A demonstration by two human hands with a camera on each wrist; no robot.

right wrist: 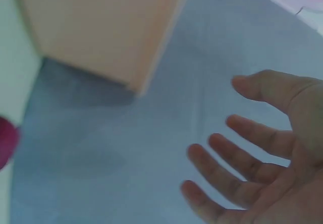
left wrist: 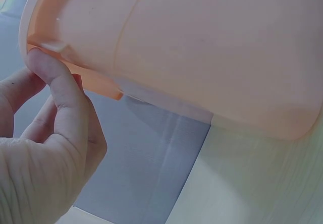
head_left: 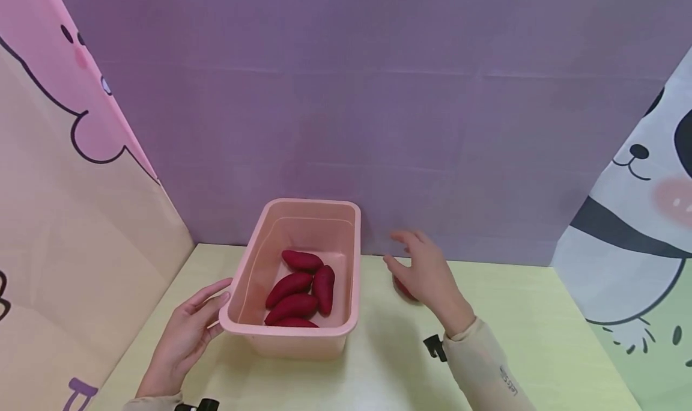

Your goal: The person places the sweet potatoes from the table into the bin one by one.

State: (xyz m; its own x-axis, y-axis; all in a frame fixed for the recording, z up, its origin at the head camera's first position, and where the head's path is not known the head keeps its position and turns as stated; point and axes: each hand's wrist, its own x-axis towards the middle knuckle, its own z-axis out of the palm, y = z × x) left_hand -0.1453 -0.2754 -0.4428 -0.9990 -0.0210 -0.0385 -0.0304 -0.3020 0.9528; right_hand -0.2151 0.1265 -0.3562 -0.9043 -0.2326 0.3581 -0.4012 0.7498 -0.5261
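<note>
1. A pink plastic tub [head_left: 303, 333] stands on the pale yellow-green table [head_left: 530, 339], towards the back, close to the purple backdrop [head_left: 378, 98]. It is rectangular with rounded corners, a rolled rim and smooth, slightly glossy walls that taper down to the base.
2. Five dark red sweet potatoes [head_left: 300, 291] lie in the tub, heaped at the near end. They are spindle-shaped with tapered tips and a matt skin.
3. A sixth sweet potato [head_left: 402, 289] lies on the table to the right of the tub, mostly hidden behind the right hand; in the right wrist view only a red edge of it shows at the left border.
4. The left hand [head_left: 186, 333] rests at the tub's near left corner. In the left wrist view the thumb [left wrist: 55, 90] presses against the underside of the rim, with the other fingers curled behind it.
5. The right hand [head_left: 427, 276] hovers over the lone sweet potato, palm down, fingers [right wrist: 227, 158] spread and only slightly bent. It holds nothing.
6. A beige sleeve [head_left: 486, 369] covers the right forearm, with a black strap fitting at the wrist.
7. Cartoon-printed panels stand at both sides: a pink animal [head_left: 70, 86] on the left, a panda [head_left: 643, 219] on the right.
</note>
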